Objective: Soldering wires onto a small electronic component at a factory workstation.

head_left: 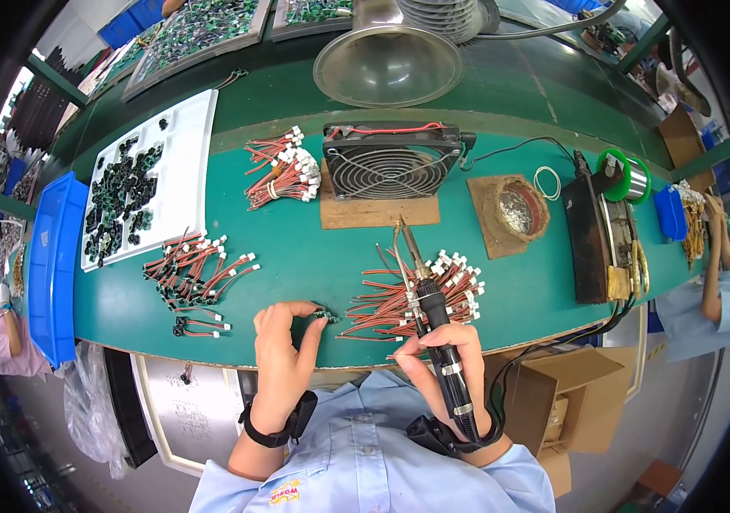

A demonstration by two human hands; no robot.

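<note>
My left hand (283, 346) is closed in a pinch on a small dark green circuit board (325, 314), just above the bench's near edge. A soldering iron (435, 308) with a black handle and a metal tube along its side is gripped in my right hand (450, 355), its tip pointing away from me. Something thin and reddish, perhaps a wire, shows at my right fingertips. Under the iron lies a pile of red and black wire leads (382, 299) with white connectors. To the left of my left hand sit leads with small boards attached (194, 274).
A white tray (185, 162) of small dark boards stands at left beside a blue bin (53, 265). Farther back are bundled leads (283, 175), a fan (392, 162) and a metal funnel hood (389, 68). At right are a round dish (519, 209), a solder spool (632, 179) and a black box (585, 239).
</note>
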